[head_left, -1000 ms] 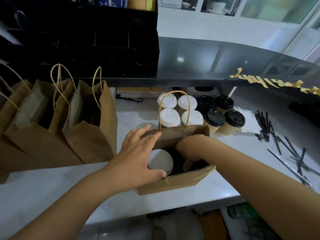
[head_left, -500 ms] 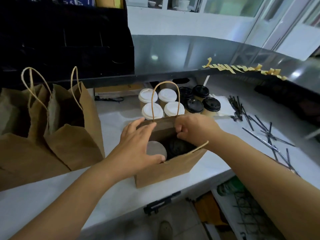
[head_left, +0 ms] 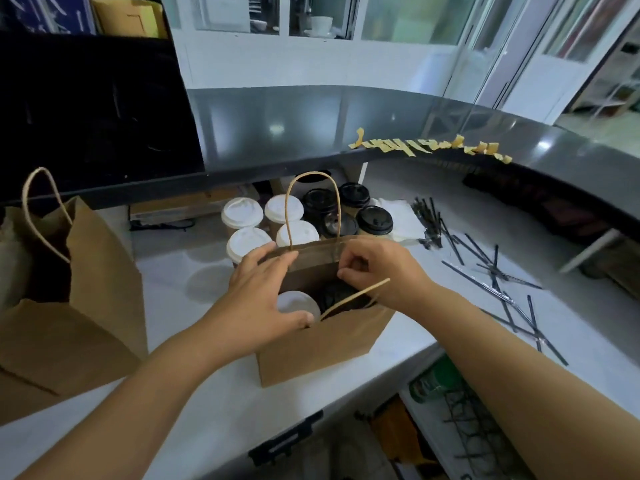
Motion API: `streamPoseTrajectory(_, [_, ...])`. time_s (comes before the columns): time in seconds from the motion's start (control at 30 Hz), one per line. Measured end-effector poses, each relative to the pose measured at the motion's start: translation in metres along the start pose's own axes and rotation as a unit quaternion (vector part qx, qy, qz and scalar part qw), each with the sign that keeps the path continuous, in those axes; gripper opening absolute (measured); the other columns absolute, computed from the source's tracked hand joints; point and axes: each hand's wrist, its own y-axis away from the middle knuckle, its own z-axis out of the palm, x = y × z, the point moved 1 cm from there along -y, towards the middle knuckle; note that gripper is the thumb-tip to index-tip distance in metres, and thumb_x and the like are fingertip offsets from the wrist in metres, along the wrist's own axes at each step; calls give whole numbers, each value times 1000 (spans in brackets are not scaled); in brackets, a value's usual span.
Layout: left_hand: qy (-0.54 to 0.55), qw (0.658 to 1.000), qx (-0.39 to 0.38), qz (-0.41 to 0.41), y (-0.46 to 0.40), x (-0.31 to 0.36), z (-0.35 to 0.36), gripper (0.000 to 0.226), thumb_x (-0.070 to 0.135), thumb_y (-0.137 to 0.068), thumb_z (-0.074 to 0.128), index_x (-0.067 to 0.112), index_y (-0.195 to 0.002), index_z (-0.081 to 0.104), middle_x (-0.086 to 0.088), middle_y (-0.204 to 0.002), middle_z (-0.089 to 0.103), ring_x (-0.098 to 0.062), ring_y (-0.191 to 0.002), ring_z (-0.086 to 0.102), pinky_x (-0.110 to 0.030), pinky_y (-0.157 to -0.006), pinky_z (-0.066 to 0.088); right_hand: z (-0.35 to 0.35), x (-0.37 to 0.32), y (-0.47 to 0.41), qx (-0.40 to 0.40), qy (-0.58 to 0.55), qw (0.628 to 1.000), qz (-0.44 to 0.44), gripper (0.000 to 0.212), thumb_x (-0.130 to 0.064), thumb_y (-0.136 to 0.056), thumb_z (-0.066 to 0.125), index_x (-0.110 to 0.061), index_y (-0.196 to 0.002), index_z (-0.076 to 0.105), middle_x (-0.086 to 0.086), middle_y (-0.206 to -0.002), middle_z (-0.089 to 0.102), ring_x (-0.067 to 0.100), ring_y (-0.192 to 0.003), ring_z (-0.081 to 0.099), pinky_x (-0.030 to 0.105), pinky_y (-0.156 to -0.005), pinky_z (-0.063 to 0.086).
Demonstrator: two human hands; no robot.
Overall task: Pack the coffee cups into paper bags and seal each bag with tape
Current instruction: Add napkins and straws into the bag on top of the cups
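Room: white cabinets with glass doors (head_left: 311, 15) along the back wall, a curved dark raised ledge (head_left: 311, 126) in front of them, and below it a white counter (head_left: 194, 403). A black organiser (head_left: 90, 109) stands at the left on the ledge. Strips of yellow tape (head_left: 429, 147) hang along the ledge edge.

On the counter: a large open paper bag (head_left: 86, 306) at left; a smaller paper bag (head_left: 322, 344) at centre, open, holding a white-lidded cup (head_left: 294, 304) and a dark-lidded cup (head_left: 337, 294). Behind it stand white-lidded cups (head_left: 242, 213) and black-lidded cups (head_left: 374, 220); black straws (head_left: 498, 271) lie scattered at right.

Hands: the left hand (head_left: 259, 296) spans the bag mouth, fingers on the far rim, thumb at the near edge; the right hand (head_left: 377, 268) pinches the far rim.

No legible writing — the labels are too blurred.
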Motion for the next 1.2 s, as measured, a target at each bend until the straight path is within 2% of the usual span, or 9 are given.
streamPoseTrajectory(0.3, [27,1000,15,-3,-70,30,29,91,52,-73,70,42,-145,16,25,-148,-6,-7,-142,2,-36,-111,23,-32,72,-25,-2,-48,999,-8,14,-18,-80,71,-25,-74,60,-13,-70,53,5,-64,49,29,-61,46])
streamPoseTrajectory(0.47, [32,999,38,-11,-106,44,42,88,47,-72,73,43,-143,21,22,-149,-1,-7,-142,4,-35,-112,25,-46,112,-37,-10,-121,993,6,19,-16,-81,71,-28,-71,59,-15,-68,54,4,-63,51,20,-60,41])
streamPoseTrajectory(0.63, [36,998,40,-22,-130,55,49,89,46,-71,73,46,-142,20,35,-140,1,-2,-139,6,-37,-112,27,-67,143,-46,-28,-167,986,8,10,-13,-82,71,-19,-76,66,-13,-69,60,2,-64,54,15,-60,44])
streamPoseTrajectory(0.73, [42,998,43,-25,-137,58,50,88,48,-69,75,49,-140,23,36,-139,4,1,-137,9,-35,-111,27,-87,173,-57,8,-217,976,32,8,-11,-84,69,-15,-79,67,-3,-71,65,1,-61,57,15,-60,49])
streamPoseTrajectory(0.83, [50,997,59,-28,-139,61,47,78,41,-70,78,53,-132,31,39,-133,13,9,-130,17,-27,-106,28,-99,209,-70,55,-231,967,92,9,-11,-87,67,-14,-79,64,3,-70,65,3,-56,58,19,-60,54])
streamPoseTrajectory(0.9, [63,995,76,-26,-141,65,42,64,33,-74,76,58,-120,40,46,-127,17,20,-120,25,-21,-102,30,-97,234,-79,52,-216,967,124,9,-11,-88,65,-14,-79,64,1,-70,64,1,-55,58,20,-60,54])
streamPoseTrajectory(0.97, [63,992,112,-15,-143,67,37,54,23,-75,75,57,-109,50,41,-125,34,26,-114,30,-11,-92,32,-88,256,-87,30,-201,968,145,8,-12,-88,66,-13,-80,64,1,-71,65,2,-57,61,24,-64,56])
streamPoseTrajectory(1.1, [103,977,184,-27,-150,69,28,38,8,-80,69,44,-90,67,32,-105,62,13,-102,52,-1,-73,39,-59,295,-102,-9,-162,970,181,6,-16,-86,67,-15,-81,65,0,-77,67,14,-72,65,34,-73,59])
streamPoseTrajectory(1.2, [149,961,229,-37,-160,73,23,27,7,-81,67,34,-80,69,21,-91,69,6,-88,60,-9,-69,45,-35,314,-114,-47,-109,976,181,5,-19,-84,69,-19,-80,66,-3,-86,67,17,-81,65,38,-77,57])
